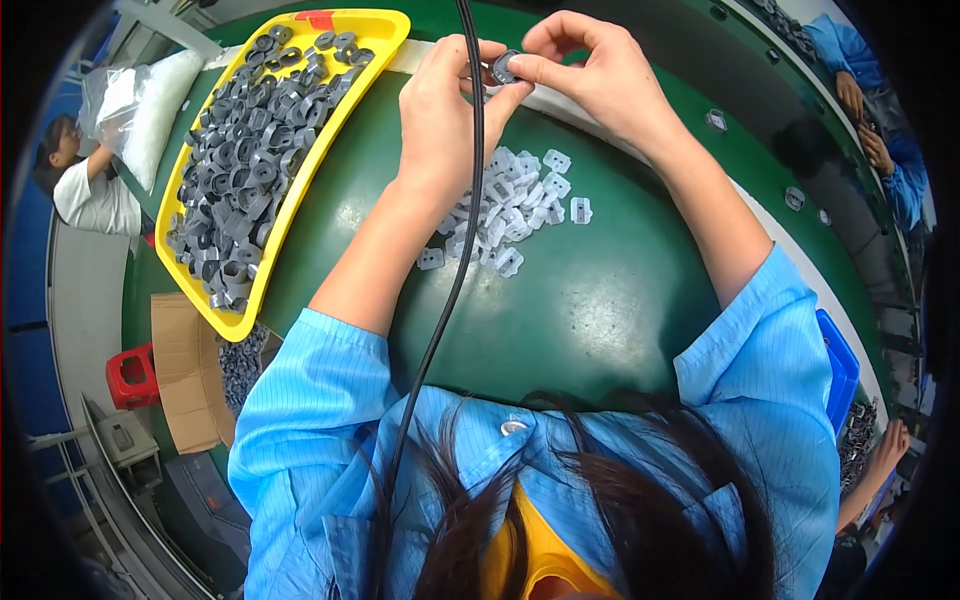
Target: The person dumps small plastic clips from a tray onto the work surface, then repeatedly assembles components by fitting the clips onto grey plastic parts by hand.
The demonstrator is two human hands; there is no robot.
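Between my two hands, at the far side of the green table, is a small dark grey round plastic part (506, 67). My left hand (445, 115) pinches it from the left, its fingers partly hidden by a black cable. With thumb and bent index finger, my right hand (600, 75) grips the same part's right edge. Just below my hands lies a loose pile of small white plastic pieces (510, 205). A yellow tray (300, 170) full of grey ring-shaped plastic parts (245, 150) stands left of my left forearm.
A black cable (462, 260) hangs across the view. Beyond the table's pale edge runs a green conveyor belt (690, 95) carrying a few small parts. At left are a cardboard box (185, 370), a red stool (132, 377) and a person with a plastic bag (150, 110). A blue tray (838, 370) sits right.
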